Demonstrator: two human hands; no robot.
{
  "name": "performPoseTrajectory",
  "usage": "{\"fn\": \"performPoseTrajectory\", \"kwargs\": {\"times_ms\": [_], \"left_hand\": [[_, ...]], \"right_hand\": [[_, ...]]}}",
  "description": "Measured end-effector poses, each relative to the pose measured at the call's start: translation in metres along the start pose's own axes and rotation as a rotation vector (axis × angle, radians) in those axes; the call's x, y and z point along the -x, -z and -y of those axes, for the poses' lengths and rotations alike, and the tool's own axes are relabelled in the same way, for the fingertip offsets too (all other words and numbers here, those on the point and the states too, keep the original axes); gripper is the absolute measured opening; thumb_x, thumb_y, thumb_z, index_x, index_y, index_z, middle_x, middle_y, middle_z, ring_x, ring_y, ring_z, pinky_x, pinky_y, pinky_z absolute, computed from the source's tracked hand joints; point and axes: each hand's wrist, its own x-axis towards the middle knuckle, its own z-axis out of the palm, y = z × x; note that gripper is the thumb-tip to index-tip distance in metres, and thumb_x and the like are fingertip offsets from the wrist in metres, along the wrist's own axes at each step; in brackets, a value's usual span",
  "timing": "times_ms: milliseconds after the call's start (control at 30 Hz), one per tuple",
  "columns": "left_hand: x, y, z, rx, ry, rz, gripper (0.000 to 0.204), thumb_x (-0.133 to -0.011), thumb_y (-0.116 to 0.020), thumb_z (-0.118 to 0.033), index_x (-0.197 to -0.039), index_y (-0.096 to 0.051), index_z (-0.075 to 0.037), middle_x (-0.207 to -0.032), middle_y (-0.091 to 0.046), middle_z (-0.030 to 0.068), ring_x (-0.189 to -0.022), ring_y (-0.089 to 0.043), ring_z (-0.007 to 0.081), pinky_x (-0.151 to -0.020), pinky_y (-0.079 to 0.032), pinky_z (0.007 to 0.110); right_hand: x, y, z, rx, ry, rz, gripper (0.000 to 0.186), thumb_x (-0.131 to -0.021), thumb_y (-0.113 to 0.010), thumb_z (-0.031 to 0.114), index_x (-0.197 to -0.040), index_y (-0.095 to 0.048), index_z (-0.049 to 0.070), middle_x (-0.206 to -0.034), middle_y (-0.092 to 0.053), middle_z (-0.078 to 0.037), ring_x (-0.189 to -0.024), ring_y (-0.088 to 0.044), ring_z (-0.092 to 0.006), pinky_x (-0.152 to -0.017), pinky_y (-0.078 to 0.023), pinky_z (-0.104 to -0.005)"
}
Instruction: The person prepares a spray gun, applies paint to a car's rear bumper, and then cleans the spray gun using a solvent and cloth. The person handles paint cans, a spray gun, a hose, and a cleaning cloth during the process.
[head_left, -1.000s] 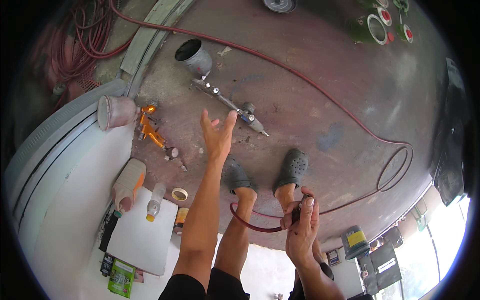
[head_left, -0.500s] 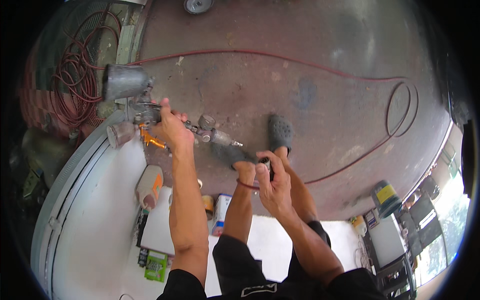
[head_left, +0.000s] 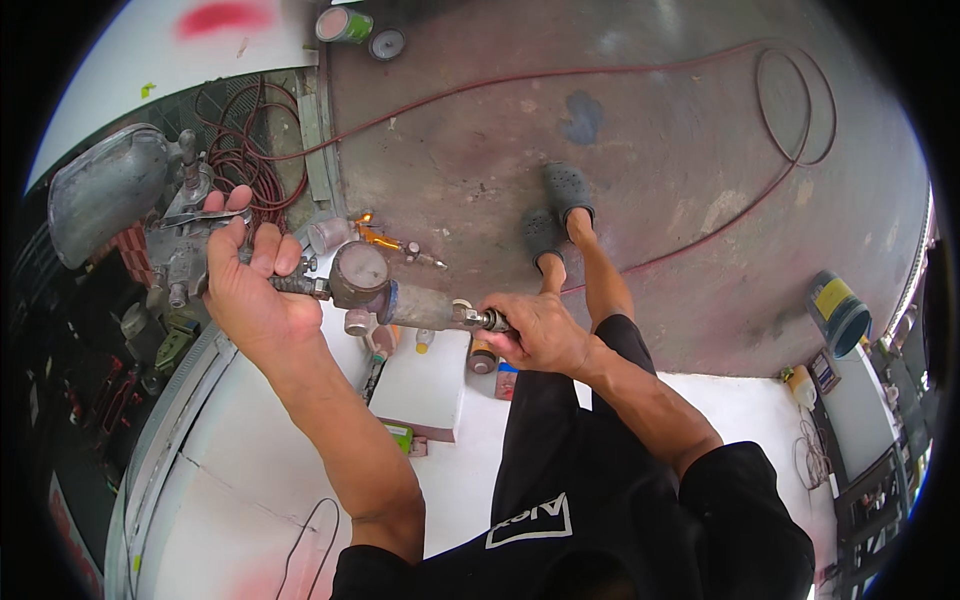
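Note:
A grey metal spray gun [head_left: 180,245] with a dull paint cup [head_left: 112,195] is held up at the left. My left hand [head_left: 262,310] is closed round its handle, fingers at the trigger. From the handle a round gauge [head_left: 360,270] and a cylindrical fitting [head_left: 425,305] extend toward my right hand [head_left: 545,335]. That hand is closed on the hose coupler [head_left: 492,320], which meets the end of the fitting; my fingers partly hide it. Beyond the gauge rests another spray gun [head_left: 380,240] with an orange handle.
The red hose [head_left: 600,72] runs across the floor, looped at the right and coiled at the far left. A paint can [head_left: 343,26] and a round lid [head_left: 387,44] are at the back. A dark bucket [head_left: 838,312] is at the right. Below stands a white box [head_left: 425,385].
My right hand has brought the coupler up to the fitting's end. The grey spray gun has come nearer and left, apart from the orange-handled gun. The view has shifted.

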Motion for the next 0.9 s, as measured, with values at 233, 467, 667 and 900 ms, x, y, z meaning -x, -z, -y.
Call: {"fn": "performPoseTrajectory", "kwargs": {"times_ms": [233, 467, 667, 900], "left_hand": [[0.047, -0.025, -0.042, 0.066, 0.063, 0.345, 0.041, -0.104, -0.055, -0.002, -0.145, -0.06, 0.002, -0.123, -0.07, 0.0072, -0.058, -0.038, 0.0049, -0.052, -0.037, 0.023], [0.129, -0.051, -0.092, -0.018, -0.032, 0.654, 0.044, -0.113, -0.049, -0.009, -0.155, -0.05, 0.003, -0.14, -0.067, 0.0055, -0.06, -0.031, 0.002, -0.05, -0.03, 0.02], [0.276, -0.165, -0.041, -0.118, -0.04, 0.71, 0.046, -0.111, -0.045, -0.006, -0.156, -0.048, 0.005, -0.151, -0.061, 0.0104, -0.059, -0.031, 0.0021, -0.048, -0.03, 0.02], [0.369, -0.233, 0.057, -0.37, -0.058, 0.834, 0.041, -0.117, -0.053, -0.026, -0.151, -0.056, -0.003, -0.109, -0.068, 0.0074, -0.063, -0.041, 0.0073, -0.064, -0.041, 0.027]], "right_hand": [[0.051, 0.019, 0.08, -0.064, -0.039, -0.233, 0.041, -0.095, -0.085, 0.027, -0.125, -0.068, 0.005, -0.081, -0.071, -0.013, -0.068, -0.073, -0.0312, -0.06, -0.058, -0.0412], [0.114, 0.051, 0.139, -0.361, -0.025, -0.454, 0.038, -0.103, -0.077, 0.033, -0.123, -0.068, 0.002, -0.067, -0.065, -0.013, -0.057, -0.065, -0.0373, -0.053, -0.045, -0.0445], [0.187, 0.098, 0.115, -0.509, -0.123, -0.605, 0.053, -0.105, -0.074, 0.041, -0.144, -0.067, 0.006, -0.069, -0.064, -0.015, -0.061, -0.066, -0.034, -0.056, -0.044, -0.0462], [0.351, 0.244, 0.032, -0.316, -0.533, -0.738, 0.063, -0.107, -0.067, 0.046, -0.152, -0.059, 0.002, -0.138, -0.07, -0.021, -0.127, -0.064, -0.0399, -0.106, -0.051, -0.0484]]}}
